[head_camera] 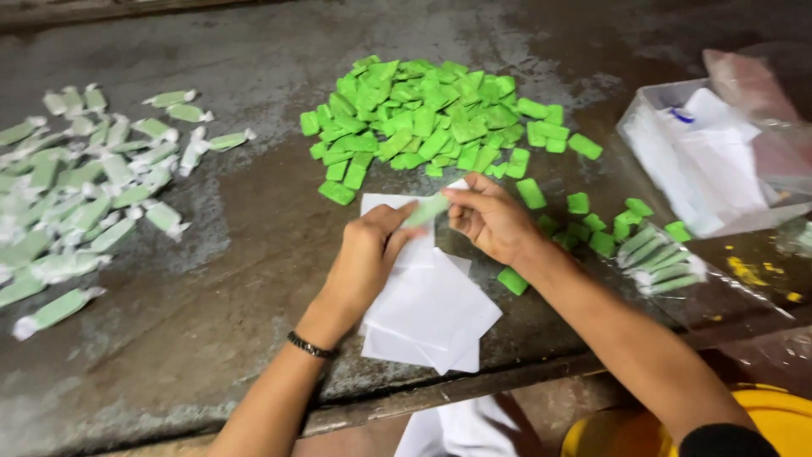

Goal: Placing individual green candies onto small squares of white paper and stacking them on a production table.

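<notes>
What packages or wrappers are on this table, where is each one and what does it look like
Wrapped pieces: far left, green inside translucent twisted wrap.
Clear bag: right of the right hand, holds wrapped green pieces.
Clear box: far right, white sheets inside.
White sheets: stacked under the left hand.
No labels, signs or screens.

head-worn view, looking down, close

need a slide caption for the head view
Both hands, left hand and right hand, hold a wrapped green piece over white papers.
</notes>
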